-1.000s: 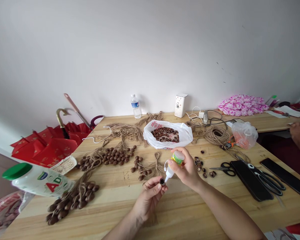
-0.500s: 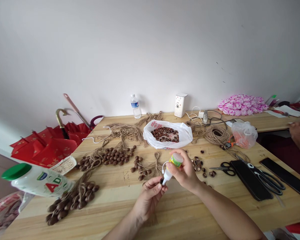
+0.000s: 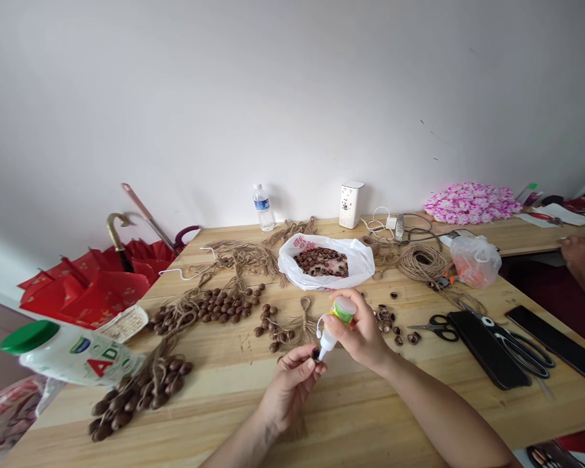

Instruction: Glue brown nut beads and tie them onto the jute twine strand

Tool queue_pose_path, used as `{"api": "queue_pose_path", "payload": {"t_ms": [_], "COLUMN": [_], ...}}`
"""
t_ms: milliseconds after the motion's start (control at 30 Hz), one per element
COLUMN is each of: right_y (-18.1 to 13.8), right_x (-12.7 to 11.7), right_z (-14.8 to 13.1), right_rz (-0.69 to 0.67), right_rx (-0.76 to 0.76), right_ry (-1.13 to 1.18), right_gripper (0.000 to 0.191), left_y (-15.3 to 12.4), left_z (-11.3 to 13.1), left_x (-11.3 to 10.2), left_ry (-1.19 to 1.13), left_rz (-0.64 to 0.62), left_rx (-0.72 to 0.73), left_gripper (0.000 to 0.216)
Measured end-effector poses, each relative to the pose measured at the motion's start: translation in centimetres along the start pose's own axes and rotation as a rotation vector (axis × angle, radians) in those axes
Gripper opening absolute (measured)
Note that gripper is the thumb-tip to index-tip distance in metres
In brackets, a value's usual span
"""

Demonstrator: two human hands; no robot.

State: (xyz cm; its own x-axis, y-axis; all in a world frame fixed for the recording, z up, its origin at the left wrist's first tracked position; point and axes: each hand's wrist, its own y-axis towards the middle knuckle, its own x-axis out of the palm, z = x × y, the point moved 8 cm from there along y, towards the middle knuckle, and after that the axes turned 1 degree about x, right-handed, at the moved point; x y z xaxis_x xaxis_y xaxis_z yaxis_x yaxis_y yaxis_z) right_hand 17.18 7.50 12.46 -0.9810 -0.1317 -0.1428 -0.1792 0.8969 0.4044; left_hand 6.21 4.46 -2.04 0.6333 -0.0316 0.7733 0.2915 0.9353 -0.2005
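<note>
My right hand (image 3: 358,328) is closed round a glue bottle (image 3: 344,311), tipped with its white nozzle down. Between the fingertips of my left hand (image 3: 292,383) is a small dark nutshell half (image 3: 316,354). The nozzle's tip meets the open side of that shell. Just beyond my hands lies a braided twine loop (image 3: 305,312), with a bunch of round brown nuts on cords (image 3: 270,328) to its left. Loose shell halves (image 3: 385,318) are scattered right of my right hand. Farther back, a white plastic bag (image 3: 287,266) holds many more shells.
Scissors (image 3: 441,327) and phones (image 3: 487,348) lie to the right, near a coil of twine (image 3: 422,262). Finished nut bunches (image 3: 136,396) and a white bottle with green lid (image 3: 78,354) sit left. Another person's hand (image 3: 582,250) is at the far right.
Both hands hold nearly the same pose, the nozzle still at the shell. The view has shifted very slightly, and a foot in a sandal now shows at the lower right.
</note>
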Motion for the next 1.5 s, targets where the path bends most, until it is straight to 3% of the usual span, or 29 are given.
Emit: {"api": "queue_pose_path", "payload": {"t_ms": [233,567,1133,1500], "right_y": [-0.03,0.16,0.05,0.33], "right_x": [0.33,-0.47,0.15,-0.53], "right_z": [0.14,-0.64,-0.22,-0.65], "right_rz": [-0.043,0.019,-0.059,0.01], "right_rx": [0.004,-0.039,-0.024,-0.037], "right_ry": [-0.004,-0.074,-0.038,-0.077], "right_gripper": [0.023,0.022,0.023,0.022], "left_y": [0.05,0.0,0.07,-0.02], "left_z": [-0.01,0.04,-0.2,-0.11], "left_x": [0.05,0.11,-0.1,0.04], "left_ry": [0.004,-0.016,-0.015,-0.025], "left_rz": [-0.007,-0.019,-0.032,-0.045], "left_rx": [0.0,0.002,-0.002,0.009], "left_gripper": [0.024,0.024,0.024,0.022]}}
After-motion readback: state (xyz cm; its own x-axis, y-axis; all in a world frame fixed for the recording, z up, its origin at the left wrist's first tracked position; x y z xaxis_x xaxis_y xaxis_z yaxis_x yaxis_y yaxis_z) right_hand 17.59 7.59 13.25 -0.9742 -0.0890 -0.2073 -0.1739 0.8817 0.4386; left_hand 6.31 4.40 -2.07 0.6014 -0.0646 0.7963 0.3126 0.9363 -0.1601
